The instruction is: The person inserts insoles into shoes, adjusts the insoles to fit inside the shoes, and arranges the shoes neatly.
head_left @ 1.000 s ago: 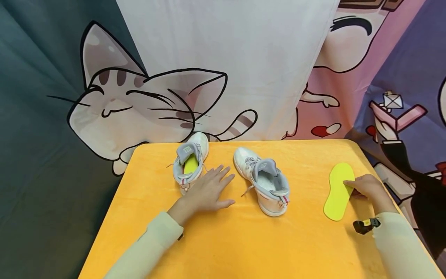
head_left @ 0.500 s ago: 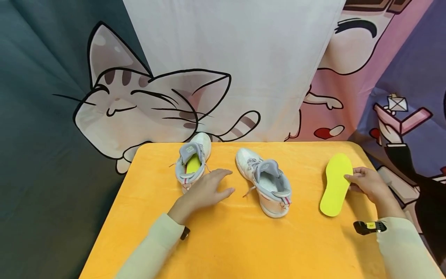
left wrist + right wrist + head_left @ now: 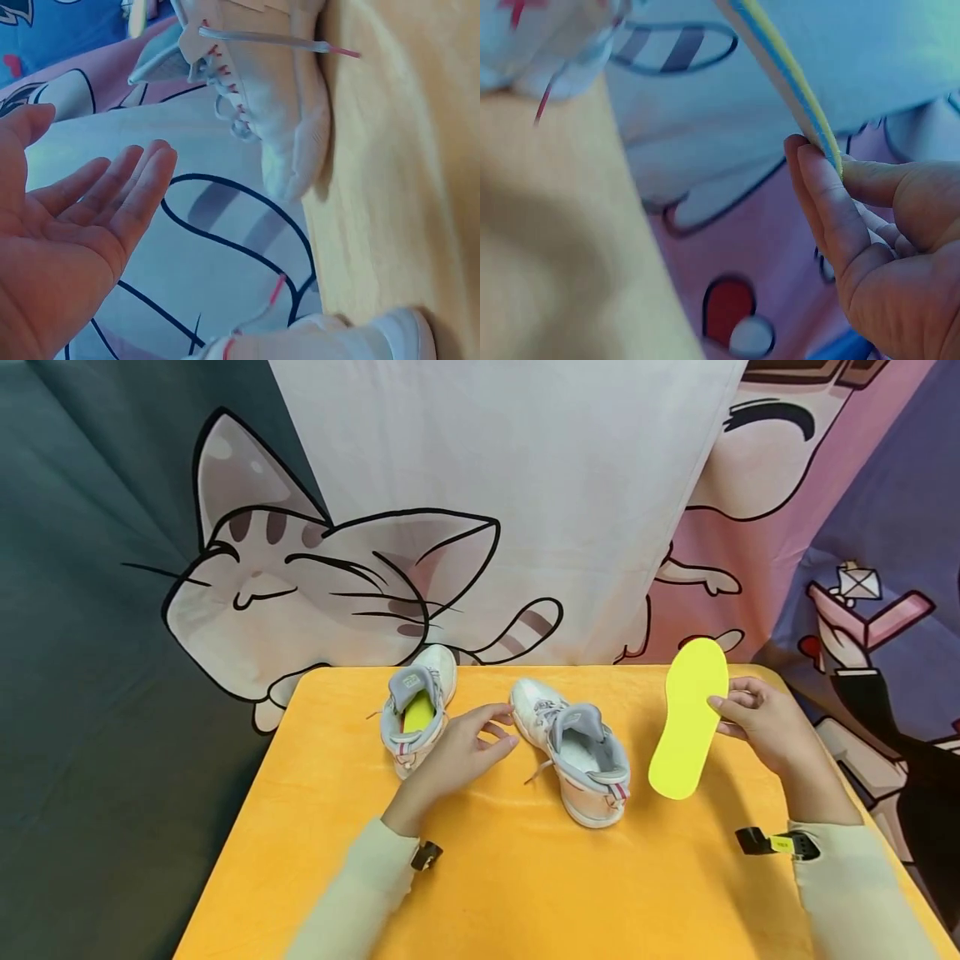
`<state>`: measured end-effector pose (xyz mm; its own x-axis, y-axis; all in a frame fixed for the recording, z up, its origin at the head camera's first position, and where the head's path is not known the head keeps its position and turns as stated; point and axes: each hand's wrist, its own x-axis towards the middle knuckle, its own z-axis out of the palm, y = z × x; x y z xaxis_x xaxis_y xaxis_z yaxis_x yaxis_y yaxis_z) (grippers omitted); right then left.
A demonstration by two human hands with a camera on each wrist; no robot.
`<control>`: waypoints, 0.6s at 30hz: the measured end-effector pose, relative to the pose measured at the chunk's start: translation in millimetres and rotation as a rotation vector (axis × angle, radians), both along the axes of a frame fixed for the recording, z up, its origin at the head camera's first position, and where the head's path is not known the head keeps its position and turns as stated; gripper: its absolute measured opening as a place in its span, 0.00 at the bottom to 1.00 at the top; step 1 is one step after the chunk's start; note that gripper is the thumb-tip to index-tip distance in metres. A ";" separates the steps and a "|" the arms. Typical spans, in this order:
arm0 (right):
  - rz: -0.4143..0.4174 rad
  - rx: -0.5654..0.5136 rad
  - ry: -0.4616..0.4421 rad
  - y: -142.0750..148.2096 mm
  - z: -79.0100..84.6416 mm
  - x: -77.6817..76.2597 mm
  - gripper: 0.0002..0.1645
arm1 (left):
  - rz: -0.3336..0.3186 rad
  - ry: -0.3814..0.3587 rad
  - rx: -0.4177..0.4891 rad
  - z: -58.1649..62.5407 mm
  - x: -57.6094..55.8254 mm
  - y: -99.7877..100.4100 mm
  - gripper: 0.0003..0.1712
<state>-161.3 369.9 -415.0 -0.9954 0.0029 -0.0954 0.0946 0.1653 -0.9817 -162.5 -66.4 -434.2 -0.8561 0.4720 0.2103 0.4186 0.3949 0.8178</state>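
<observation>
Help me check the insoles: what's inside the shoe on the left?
Part of a yellow insole shows inside the shoe. The tongue covers its toe end; the heel collar hides its heel end.

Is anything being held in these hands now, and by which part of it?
The right hand pinches the yellow insole by its right edge, along the wider half. The left hand holds nothing.

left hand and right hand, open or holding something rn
Left hand: open, holding nothing.
Right hand: holding the yellow insole, pinched between thumb and fingers.
</observation>
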 end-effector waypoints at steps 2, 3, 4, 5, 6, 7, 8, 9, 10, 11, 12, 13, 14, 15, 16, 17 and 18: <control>-0.005 -0.043 0.031 -12.7 8.4 1.8 0.19 | -0.006 -0.003 0.025 1.5 -0.2 4.7 0.28; -0.008 -0.057 0.047 -18.9 12.0 2.9 0.19 | -0.008 -0.006 0.037 1.9 -0.2 7.2 0.28; -0.013 -0.075 0.063 -25.2 15.2 3.9 0.18 | -0.010 -0.010 0.055 3.0 0.2 10.0 0.27; -0.009 -0.112 0.079 -31.0 17.7 5.0 0.17 | -0.012 -0.015 0.074 4.0 0.7 13.0 0.27; -0.004 -0.160 0.091 -36.7 19.8 5.9 0.17 | -0.012 -0.027 0.100 5.0 1.1 16.1 0.26; 0.002 -0.195 0.099 -42.0 21.5 6.8 0.16 | -0.012 -0.042 0.126 5.6 1.6 19.5 0.25; 0.010 -0.226 0.106 -47.1 22.8 7.6 0.16 | -0.013 -0.061 0.158 6.5 2.1 23.1 0.24; 0.016 -0.247 0.110 -52.1 23.7 8.3 0.15 | -0.016 -0.084 0.192 7.5 2.5 26.8 0.24; 0.023 -0.267 0.112 -56.8 24.2 8.8 0.15 | -0.021 -0.102 0.227 8.6 3.0 30.4 0.23; 0.020 -0.254 0.114 -61.6 24.9 9.4 0.15 | -0.024 -0.121 0.259 9.6 3.6 34.1 0.22; 0.019 -0.247 0.115 -66.1 25.2 9.9 0.16 | -0.028 -0.141 0.291 10.4 4.0 37.8 0.22; 0.014 -0.229 0.115 -70.7 25.3 10.4 0.16 | -0.034 -0.158 0.317 11.3 4.4 41.4 0.22; 0.015 -0.227 0.118 -74.9 25.4 10.8 0.16 | -0.038 -0.170 0.339 12.5 4.9 44.9 0.21; 0.011 -0.211 0.118 -79.4 25.4 11.3 0.16 | -0.042 -0.181 0.357 13.5 5.3 48.4 0.21; 0.012 -0.204 0.122 -83.5 25.6 11.7 0.17 | -0.043 -0.190 0.367 14.4 5.7 52.0 0.22; 0.016 -0.201 0.125 -87.5 25.8 12.2 0.17 | -0.038 -0.200 0.372 15.4 6.2 55.5 0.22; 0.024 -0.211 0.126 -91.4 25.9 12.7 0.17 | -0.031 -0.211 0.378 16.4 6.7 58.8 0.22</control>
<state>-148.6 278.5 -389.1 -0.9991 -0.0277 0.0334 -0.0322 -0.0437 -0.9985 -155.9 -7.6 -417.8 -0.8856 0.4214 0.1950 0.2335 0.0411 0.9715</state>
